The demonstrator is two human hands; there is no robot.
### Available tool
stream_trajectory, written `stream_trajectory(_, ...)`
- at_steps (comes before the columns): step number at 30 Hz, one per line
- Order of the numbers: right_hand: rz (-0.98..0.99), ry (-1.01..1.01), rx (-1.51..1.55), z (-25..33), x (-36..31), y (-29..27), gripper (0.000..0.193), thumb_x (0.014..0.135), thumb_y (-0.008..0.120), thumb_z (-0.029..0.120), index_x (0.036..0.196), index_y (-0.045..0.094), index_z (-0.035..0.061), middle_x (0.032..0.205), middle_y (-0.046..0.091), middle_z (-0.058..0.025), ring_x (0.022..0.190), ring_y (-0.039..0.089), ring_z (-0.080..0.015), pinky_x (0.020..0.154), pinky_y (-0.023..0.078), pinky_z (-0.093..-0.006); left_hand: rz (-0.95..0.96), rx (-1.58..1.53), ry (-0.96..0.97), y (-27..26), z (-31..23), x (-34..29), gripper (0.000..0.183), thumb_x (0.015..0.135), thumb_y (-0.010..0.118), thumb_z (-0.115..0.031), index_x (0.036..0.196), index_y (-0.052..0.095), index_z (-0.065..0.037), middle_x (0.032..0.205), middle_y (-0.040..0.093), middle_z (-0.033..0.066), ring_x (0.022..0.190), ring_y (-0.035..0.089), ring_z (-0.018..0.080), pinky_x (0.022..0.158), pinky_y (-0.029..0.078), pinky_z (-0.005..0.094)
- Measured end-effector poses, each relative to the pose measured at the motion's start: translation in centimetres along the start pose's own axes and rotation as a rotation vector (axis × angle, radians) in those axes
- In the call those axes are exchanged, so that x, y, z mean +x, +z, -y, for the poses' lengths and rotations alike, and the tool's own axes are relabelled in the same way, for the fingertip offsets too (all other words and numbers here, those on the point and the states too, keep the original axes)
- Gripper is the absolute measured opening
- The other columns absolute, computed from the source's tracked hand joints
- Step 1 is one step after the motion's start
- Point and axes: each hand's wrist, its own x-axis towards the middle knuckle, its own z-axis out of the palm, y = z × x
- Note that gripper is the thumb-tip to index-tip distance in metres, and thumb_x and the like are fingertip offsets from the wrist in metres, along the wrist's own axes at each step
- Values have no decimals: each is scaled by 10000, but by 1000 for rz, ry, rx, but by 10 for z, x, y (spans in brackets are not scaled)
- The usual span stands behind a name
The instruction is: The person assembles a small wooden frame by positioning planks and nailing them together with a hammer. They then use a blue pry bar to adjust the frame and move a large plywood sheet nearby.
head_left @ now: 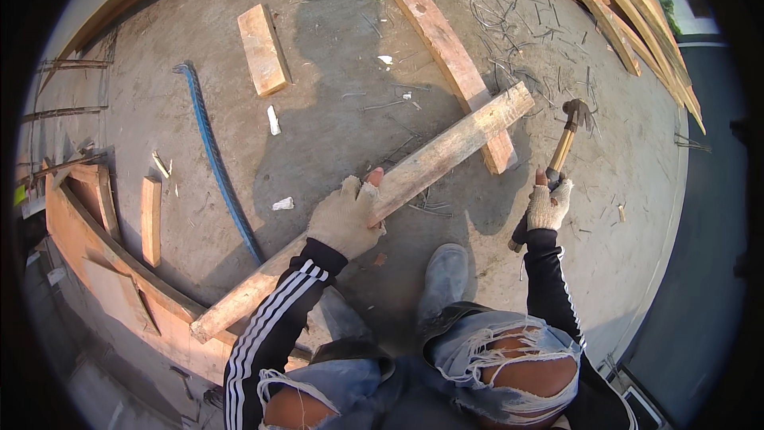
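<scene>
Torn jeans (469, 342) cover the bent knees (535, 366) nearest the camera. Beyond them, the gloved left hand (344, 217) is clamped over the long board (446, 151) near mid-length. The gloved right hand (551, 205), well apart from the left, is wrapped around the grip of a claw hammer (563, 147), head pointing away from the body. The long board slants from lower left to upper right; its far end lies across a second board (436, 44). Its near end overlaps the edge of a wooden form (119, 248), though whether it bears on that edge cannot be judged from this angle.

Handling: expect the long board to be stiff, moderately heavy and rough rather than slippery; splinters are likely. Hold near mid-length for balance, fingers over the edges. Expect the claw hammer to be head-heavy; hold it low.

Surface: hard concrete floor (215, 48), strewn with loose nails (589, 80) and pale wood chips (282, 204). A blue bar (208, 143) lies left of a short block (261, 52).

Surroundings: sunlit work area, with stacked timber (617, 8) at upper right.
</scene>
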Motion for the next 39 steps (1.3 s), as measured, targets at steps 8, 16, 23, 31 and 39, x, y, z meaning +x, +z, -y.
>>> stream_trajectory(8, -54, -157, -516, -73, 30, -23, 477, 913, 731, 316, 1286, 590, 55, 1184, 608, -197, 1093, 628, -379, 918, 504, -476, 12, 0, 30, -1, 7, -3, 921, 816, 774, -354, 1577, 323, -97, 1194, 542, 191, 1004, 661, 366, 850, 567, 477)
stream_trajectory(16, 130, -472, -75, -17, -8, 26, 396, 965, 715, 241, 1295, 593, 59, 1120, 605, -111, 972, 623, -250, 842, 521, -389, -585, -325, 1, -8, 43, -14, 884, 839, 800, -388, 1538, 389, -34, 1192, 525, 209, 1119, 586, 407, 941, 524, 455)
stream_trajectory(23, 380, -879, 18, 43, -86, 14, 431, 895, 762, 163, 1274, 594, 44, 1101, 597, -154, 1008, 612, -337, 889, 505, -441, -548, -109, -907, -19, 201, -60, 598, 857, 719, -476, 1217, 542, -32, 1101, 663, 258, 1024, 672, 446, 866, 534, 538)
stream_trajectory(31, 954, -1566, -454, 163, -114, 71, 657, 742, 802, 245, 1353, 585, 141, 1229, 567, -108, 1245, 501, -357, 1160, 288, -634, -469, -153, -818, 22, 234, -66, 464, 937, 614, -415, 1179, 549, -25, 1011, 704, 285, 986, 686, 481, 839, 526, 559)
stream_trajectory(39, 887, -1554, -371, 113, -84, 38, 682, 635, 807, 210, 1287, 615, 157, 1191, 603, -75, 1131, 541, -315, 1053, 359, -556, -870, -79, -591, -11, 266, -76, 252, 921, 661, -232, 1066, 558, -54, 1002, 681, 196, 931, 688, 424, 810, 534, 512)
